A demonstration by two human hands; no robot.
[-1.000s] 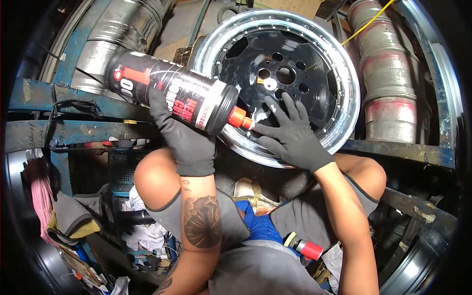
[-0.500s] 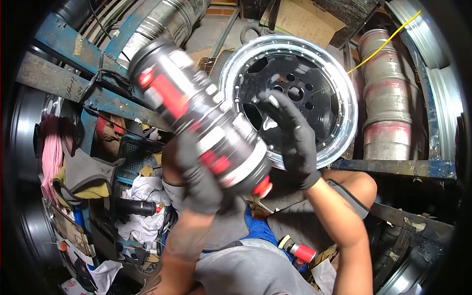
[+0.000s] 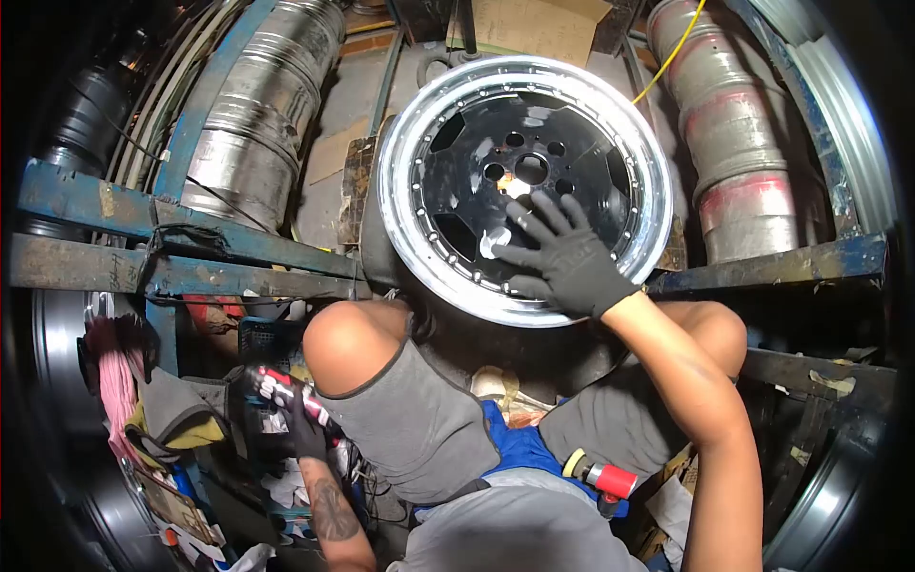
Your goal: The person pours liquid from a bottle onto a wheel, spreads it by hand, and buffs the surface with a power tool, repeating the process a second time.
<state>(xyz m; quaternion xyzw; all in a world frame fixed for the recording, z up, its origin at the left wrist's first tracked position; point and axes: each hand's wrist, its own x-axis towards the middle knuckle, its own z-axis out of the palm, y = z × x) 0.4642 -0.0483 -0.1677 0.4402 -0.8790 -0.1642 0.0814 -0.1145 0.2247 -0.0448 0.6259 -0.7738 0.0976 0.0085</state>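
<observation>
In the head view, a car wheel (image 3: 524,205) with a glossy black face and a bright silver lip lies in front of my knees. Whitish smears (image 3: 495,242) mark its face. My right hand (image 3: 570,259), in a black glove, spreads its fingers over the lower part of the wheel. My gloved left hand (image 3: 307,429) is down at the left, beside my left knee, wrapped round a black bottle (image 3: 276,383) with a red and white label. A small red polisher (image 3: 610,480) with a yellow pad rests on my lap.
Stacked metal rims (image 3: 257,124) stand at the left and more rims (image 3: 748,153) at the right. A blue steel frame (image 3: 229,238) runs along the left. Cardboard (image 3: 534,29) lies behind the wheel, near a yellow cord (image 3: 672,52). Pink cloth (image 3: 116,381) hangs at far left.
My left hand has carried the bottle from in front of the wheel down to the lower left. My right hand has come down over the wheel's face with fingers spread. The view has shifted.
</observation>
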